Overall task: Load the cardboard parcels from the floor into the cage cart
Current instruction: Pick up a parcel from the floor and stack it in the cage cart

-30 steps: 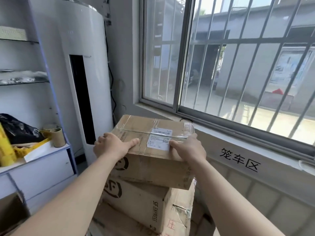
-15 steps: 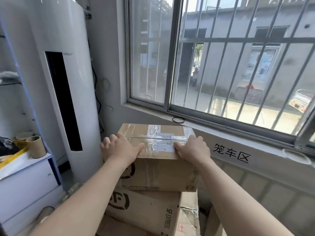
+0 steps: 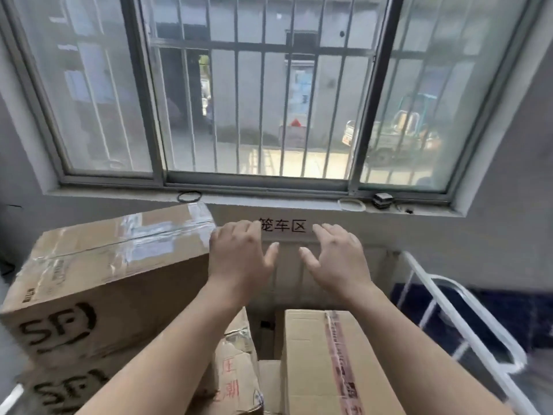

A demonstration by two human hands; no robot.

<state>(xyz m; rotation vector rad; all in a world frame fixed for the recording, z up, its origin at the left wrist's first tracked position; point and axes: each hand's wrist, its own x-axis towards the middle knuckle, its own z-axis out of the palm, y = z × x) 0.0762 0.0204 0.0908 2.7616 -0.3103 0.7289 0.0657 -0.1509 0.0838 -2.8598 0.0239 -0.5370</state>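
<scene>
Our left hand (image 3: 239,259) and right hand (image 3: 335,259) have let go of the top parcel (image 3: 113,265), now on the lower parcel (image 3: 59,390) at frame left, and hover spread and empty mid-frame. We should check it sits square before fetching another.

White-railed cage cart (image 3: 449,304): clear-taped parcel (image 3: 113,265) stacked on lower parcel (image 3: 68,390), red-taped parcel (image 3: 317,354) alongside.
</scene>
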